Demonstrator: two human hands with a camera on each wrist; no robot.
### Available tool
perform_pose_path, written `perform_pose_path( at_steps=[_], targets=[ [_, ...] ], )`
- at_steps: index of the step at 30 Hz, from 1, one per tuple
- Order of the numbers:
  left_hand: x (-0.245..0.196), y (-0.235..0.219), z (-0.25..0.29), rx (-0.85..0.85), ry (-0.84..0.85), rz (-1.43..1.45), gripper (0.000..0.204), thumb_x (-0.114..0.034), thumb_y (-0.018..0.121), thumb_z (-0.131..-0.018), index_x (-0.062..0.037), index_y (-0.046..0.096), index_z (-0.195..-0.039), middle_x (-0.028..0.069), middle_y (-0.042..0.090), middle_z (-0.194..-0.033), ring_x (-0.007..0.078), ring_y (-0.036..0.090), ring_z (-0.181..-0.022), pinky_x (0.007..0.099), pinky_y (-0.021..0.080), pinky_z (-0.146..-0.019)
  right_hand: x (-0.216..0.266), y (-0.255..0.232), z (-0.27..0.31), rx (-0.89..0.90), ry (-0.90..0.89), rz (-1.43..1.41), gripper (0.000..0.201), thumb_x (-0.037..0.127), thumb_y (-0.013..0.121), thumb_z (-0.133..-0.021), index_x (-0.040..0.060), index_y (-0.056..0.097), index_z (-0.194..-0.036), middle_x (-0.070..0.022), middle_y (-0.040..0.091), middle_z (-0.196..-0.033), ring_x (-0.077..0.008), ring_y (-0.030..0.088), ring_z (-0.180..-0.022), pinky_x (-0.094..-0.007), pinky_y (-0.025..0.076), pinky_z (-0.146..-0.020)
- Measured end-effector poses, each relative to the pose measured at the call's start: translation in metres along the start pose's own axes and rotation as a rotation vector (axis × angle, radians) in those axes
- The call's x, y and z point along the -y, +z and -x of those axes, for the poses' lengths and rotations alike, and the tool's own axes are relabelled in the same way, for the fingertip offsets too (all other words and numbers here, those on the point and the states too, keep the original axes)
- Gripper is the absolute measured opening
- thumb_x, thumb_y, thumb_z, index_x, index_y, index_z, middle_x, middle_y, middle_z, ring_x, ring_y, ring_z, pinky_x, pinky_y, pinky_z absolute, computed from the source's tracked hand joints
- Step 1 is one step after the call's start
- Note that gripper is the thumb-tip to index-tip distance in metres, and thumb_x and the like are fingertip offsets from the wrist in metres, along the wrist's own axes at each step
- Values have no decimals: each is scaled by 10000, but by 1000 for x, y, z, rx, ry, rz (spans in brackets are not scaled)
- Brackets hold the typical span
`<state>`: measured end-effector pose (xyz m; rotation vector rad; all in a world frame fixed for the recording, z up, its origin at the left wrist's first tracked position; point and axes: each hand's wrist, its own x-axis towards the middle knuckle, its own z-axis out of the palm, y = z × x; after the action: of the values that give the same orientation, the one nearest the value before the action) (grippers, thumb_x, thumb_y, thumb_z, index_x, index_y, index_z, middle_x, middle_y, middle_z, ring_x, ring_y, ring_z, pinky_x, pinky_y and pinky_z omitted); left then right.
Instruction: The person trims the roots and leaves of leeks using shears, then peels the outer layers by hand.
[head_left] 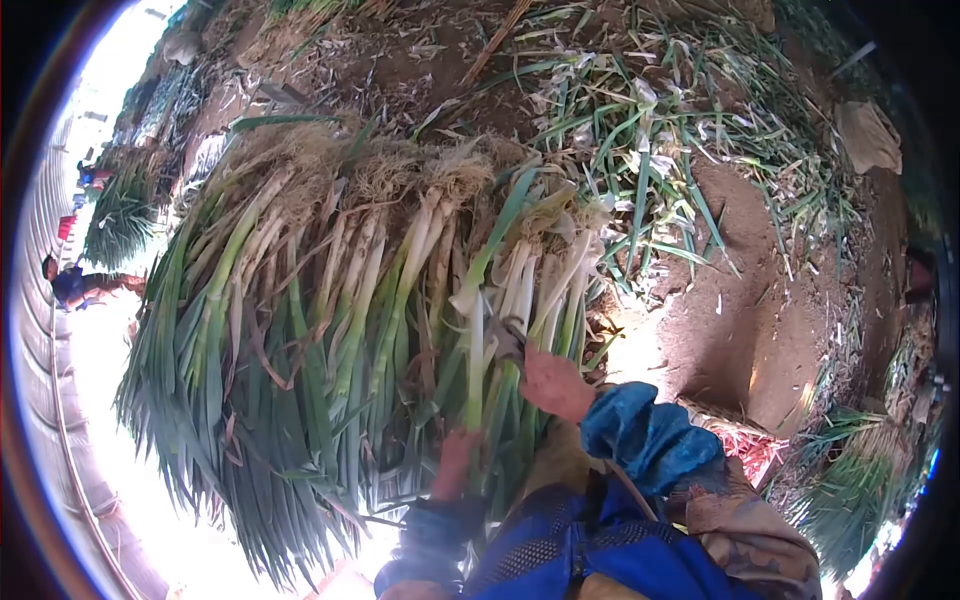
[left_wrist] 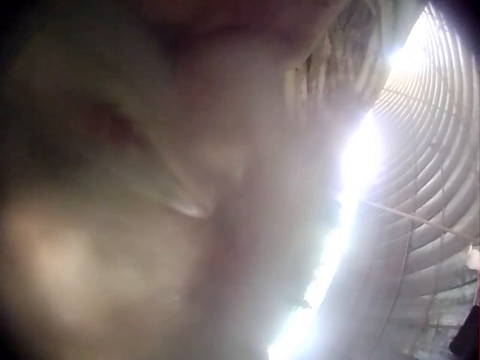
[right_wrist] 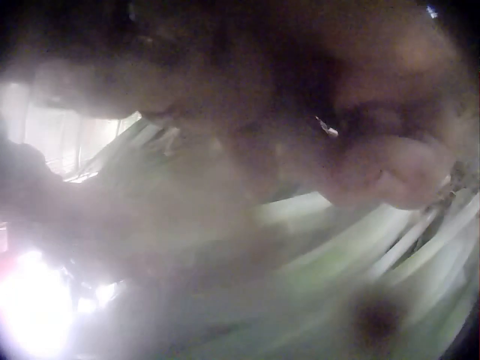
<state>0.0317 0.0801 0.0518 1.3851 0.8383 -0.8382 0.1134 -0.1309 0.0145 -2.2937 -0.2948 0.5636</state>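
A thick layer of long green onions (head_left: 340,330) lies with roots away from me and green leaves towards me. In the head view my left hand (head_left: 457,462) grips one green onion stalk (head_left: 475,365) low on its green part, root end up over the others. My right hand (head_left: 556,385) is just to its right, fingers curled round a small dark tool with a curved tip (head_left: 511,332) close to the stalk. Curled fingers (right_wrist: 397,176) of that hand show over pale stalks (right_wrist: 300,210) in the right wrist view. The left wrist view is mostly blurred.
Stripped leaves and peelings (head_left: 650,140) litter the soil (head_left: 740,300) at the back and right. Another onion bundle (head_left: 865,475) lies at lower right. Far left, another person (head_left: 70,285) is near a ribbed tunnel wall (head_left: 45,330).
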Motion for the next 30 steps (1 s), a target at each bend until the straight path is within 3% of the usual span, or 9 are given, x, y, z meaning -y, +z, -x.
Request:
perform_pose_path(
  at_steps=[3, 14, 19, 21, 23, 24, 25, 27, 30],
  targets=[
    [9, -2, 6, -59, 175, -72, 178, -204, 501, -859, -51, 542, -940, 38, 519, -690, 138, 518, -533, 278, 421, -468, 14, 1, 30, 106, 47, -15, 546, 170, 555, -732, -146, 350, -1127, -227, 582, -747, -390, 600, -691, -458, 493, -598],
    [34, -22, 30, 70, -203, 448, 170, -247, 450, -914, -124, 457, -1031, 54, 526, -721, 170, 502, -512, 301, 426, -446, 15, 7, -19, -20, -66, 170, 510, 197, 567, -742, -119, 421, -1115, -186, 584, -707, -358, 611, -659, -441, 495, -568],
    [25, -21, 23, 77, -179, 399, 208, -265, 464, -906, -105, 476, -1038, 61, 542, -728, 173, 512, -537, 300, 427, -467, 41, -9, -16, 305, 207, -25, 397, 190, 538, -787, -41, 454, -1097, -223, 594, -896, -384, 601, -791, -467, 485, -646],
    [16, -18, 0, 69, -20, 141, 224, -270, 469, -901, -98, 485, -1045, 64, 547, -731, 175, 516, -548, 300, 428, -478, -25, 48, -29, 99, -492, 118, 303, 174, 504, -823, -4, 504, -1068, -220, 553, -1083, -348, 546, -1022, -455, 462, -789],
    [-6, -7, -29, 21, 137, -142, 241, -275, 475, -897, -92, 493, -1051, 68, 553, -733, 177, 521, -559, 300, 430, -489, -5, 38, -43, 57, -180, 92, 358, 247, 490, -847, 4, 511, -1109, -185, 520, -1158, -322, 511, -1078, -406, 450, -858],
    [-17, -1, -40, -7, 191, -256, 249, -278, 478, -895, -88, 497, -1054, 69, 556, -734, 177, 523, -564, 300, 431, -494, -34, 69, -57, -150, -346, 37, 257, 252, 504, -823, 35, 507, -961, -172, 531, -900, -363, 549, -785, -445, 449, -668],
    [-25, 3, -46, -36, 231, -348, 257, -281, 481, -892, -85, 501, -1057, 71, 559, -735, 178, 526, -570, 300, 431, -499, -33, 71, -51, -337, -430, -93, 284, 263, 509, -816, 39, 485, -988, -174, 519, -874, -367, 548, -772, -461, 439, -656],
    [-35, 6, -57, -67, 274, -473, 273, -286, 486, -888, -78, 509, -1064, 75, 565, -738, 180, 530, -581, 300, 433, -510, 46, -23, -16, 242, 91, -53, 301, 281, 509, -817, 37, 481, -992, -173, 509, -898, -353, 539, -842, -447, 437, -691],
    [-32, 0, -66, -93, 311, -608, 298, -294, 495, -881, -68, 522, -1073, 80, 574, -741, 182, 537, -598, 300, 435, -526, 45, -40, -7, 456, 22, -80, 319, 276, 520, -804, 29, 478, -1001, -165, 519, -900, -346, 537, -862, -429, 439, -724]
  ],
)
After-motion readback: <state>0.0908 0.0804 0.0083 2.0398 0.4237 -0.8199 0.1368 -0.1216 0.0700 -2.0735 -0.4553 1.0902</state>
